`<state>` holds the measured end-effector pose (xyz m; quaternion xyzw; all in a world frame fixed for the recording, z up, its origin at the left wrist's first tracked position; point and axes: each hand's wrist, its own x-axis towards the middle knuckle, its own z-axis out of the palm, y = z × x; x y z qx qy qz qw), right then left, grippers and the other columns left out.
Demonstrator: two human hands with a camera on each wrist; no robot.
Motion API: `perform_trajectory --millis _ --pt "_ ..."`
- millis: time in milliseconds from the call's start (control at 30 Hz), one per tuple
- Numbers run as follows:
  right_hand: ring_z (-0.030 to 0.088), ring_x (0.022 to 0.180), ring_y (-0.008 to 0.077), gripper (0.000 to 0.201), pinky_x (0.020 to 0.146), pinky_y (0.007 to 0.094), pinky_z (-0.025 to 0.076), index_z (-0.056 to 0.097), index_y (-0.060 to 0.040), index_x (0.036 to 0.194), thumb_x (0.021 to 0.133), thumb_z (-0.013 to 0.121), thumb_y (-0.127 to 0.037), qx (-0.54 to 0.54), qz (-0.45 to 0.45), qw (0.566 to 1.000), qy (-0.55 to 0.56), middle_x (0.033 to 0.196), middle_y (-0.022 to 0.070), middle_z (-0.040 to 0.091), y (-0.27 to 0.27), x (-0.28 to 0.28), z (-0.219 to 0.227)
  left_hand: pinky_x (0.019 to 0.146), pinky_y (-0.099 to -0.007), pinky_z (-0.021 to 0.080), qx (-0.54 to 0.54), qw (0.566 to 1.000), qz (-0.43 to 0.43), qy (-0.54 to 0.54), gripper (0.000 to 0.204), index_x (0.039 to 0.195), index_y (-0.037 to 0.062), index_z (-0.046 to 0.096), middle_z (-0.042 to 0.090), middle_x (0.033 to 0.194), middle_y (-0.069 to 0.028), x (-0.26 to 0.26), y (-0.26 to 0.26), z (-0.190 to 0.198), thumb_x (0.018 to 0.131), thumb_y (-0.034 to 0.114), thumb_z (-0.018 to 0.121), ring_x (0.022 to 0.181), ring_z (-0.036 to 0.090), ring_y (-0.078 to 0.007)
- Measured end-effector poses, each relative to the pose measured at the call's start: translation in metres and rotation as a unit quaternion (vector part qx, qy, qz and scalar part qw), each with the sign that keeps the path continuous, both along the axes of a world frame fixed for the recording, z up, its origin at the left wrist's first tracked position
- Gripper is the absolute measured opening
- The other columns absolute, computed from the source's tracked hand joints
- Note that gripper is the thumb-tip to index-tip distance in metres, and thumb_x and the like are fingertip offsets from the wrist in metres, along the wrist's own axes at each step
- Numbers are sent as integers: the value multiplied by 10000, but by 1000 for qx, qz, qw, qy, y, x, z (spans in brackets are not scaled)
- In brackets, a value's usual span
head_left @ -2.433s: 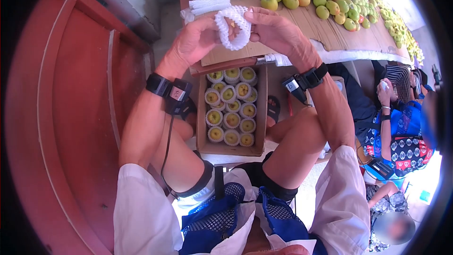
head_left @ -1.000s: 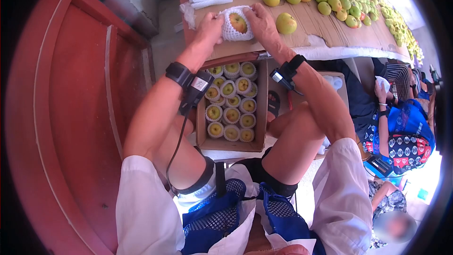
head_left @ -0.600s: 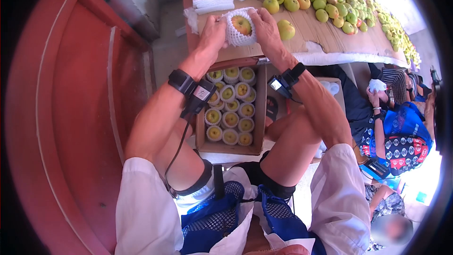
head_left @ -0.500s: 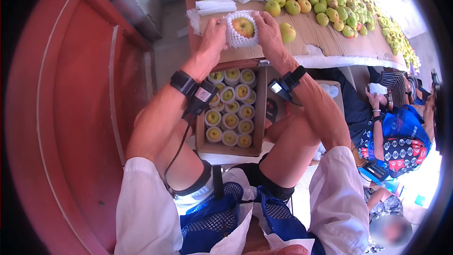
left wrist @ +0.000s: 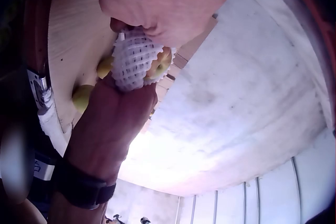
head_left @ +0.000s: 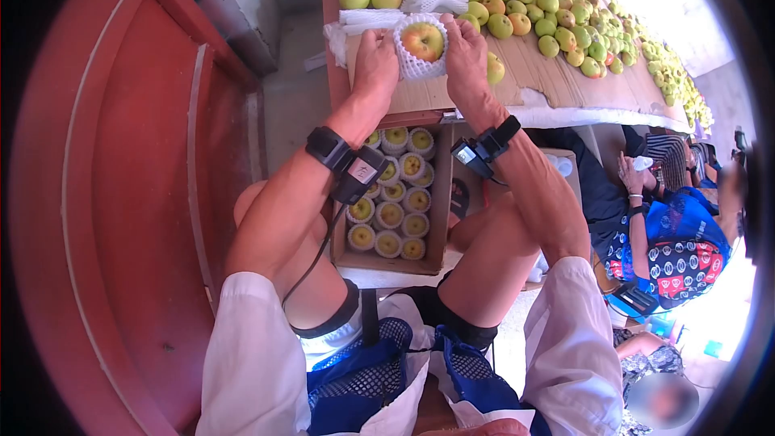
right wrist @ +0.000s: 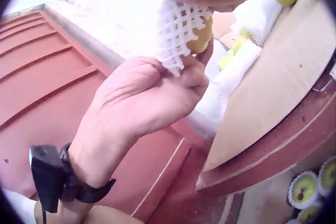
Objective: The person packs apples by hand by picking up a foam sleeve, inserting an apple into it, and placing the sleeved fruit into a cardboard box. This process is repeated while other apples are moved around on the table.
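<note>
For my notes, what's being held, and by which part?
An apple in a white foam net; left hand and right hand hold its opposite sides.

Your apple (head_left: 423,41) — yellow-green with a red blush — sits in a white foam net (head_left: 410,72), its top bared, held between your two hands above the surface's near edge.

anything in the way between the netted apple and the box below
Yes, seen from the head: the table's edge lies between the apple, held in both hands, and the box. The left wrist camera also overlaps the box's left side. Nothing visible covers the rest.
</note>
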<state>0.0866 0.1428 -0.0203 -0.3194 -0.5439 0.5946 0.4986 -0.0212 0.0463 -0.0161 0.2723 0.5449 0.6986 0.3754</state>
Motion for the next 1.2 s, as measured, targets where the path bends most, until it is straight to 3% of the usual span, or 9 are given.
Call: perform_trajectory --millis 167,267,500,700,800,867,1000,1100,1200 --pt "574 772 94 354 679 258 484 644 42 1055 1001 624 -307 -16 -4 1000 -1 871 39 660 -4 -4 10 751 -352 482 -31 989 34 143 309 1129 -7 503 630 977 -156 -7 4 -1 1061 291 458 902 614 -198" --pt "568 765 92 352 673 263 479 647 41 1033 1007 613 -308 -39 -2 999 6 859 36 653 -7 -3 15 763 -387 486 -45 984 41 169 332 1135 -20 494 629 992 -206 -8 6 -4 1065 300 441 880 633 -238" --pt "615 789 107 314 671 264 494 662 22 1057 1015 606 -285 95 -39 994 -23 910 33 663 -5 -9 9 608 -294 549 -29 999 9 34 361 1187 8 509 631 1029 -96 -3 -7 11 1077 332 395 799 647 -160" --pt "605 815 143 370 733 288 493 654 9 1032 1005 568 -349 -91 20 993 66 942 54 656 -9 -8 6 702 -329 573 10 999 -28 -23 347 1246 9 510 631 1120 -105 1 -14 11 1065 281 392 946 655 -184" --pt "649 875 149 355 758 285 525 645 2 1078 1015 563 -337 -124 25 987 97 997 54 678 3 -5 -4 803 -376 560 26 993 -75 -91 348 1289 15 511 631 1169 -103 4 -23 14 1044 239 407 1026 645 -213" --pt "664 909 154 347 779 290 542 636 -3 1110 1026 549 -329 -124 93 981 117 1026 61 684 3 6 -2 871 -410 539 29 983 -118 -139 358 1302 21 523 628 1206 -102 1 -25 15 1024 226 428 1067 636 -236" --pt "682 958 165 335 821 304 564 619 -11 1157 1045 523 -312 -175 155 961 148 1058 71 689 4 17 -2 895 -436 519 31 963 -178 -199 376 1292 36 555 616 1258 -107 -2 -29 9 1001 262 482 1080 635 -258" --pt "680 962 177 325 832 310 563 615 -13 1166 1037 537 -300 -110 131 983 65 1064 79 687 -2 20 -1 897 -442 515 34 956 -189 -221 388 1288 46 566 619 1256 -103 -2 -34 9 989 289 520 1096 629 -261" --pt "677 953 177 326 821 315 560 619 0 1171 1027 554 -286 -182 107 971 108 1059 86 688 -1 21 3 900 -441 516 42 957 -200 -206 417 1305 61 557 618 1259 -96 0 -40 17 975 312 598 1112 623 -252"
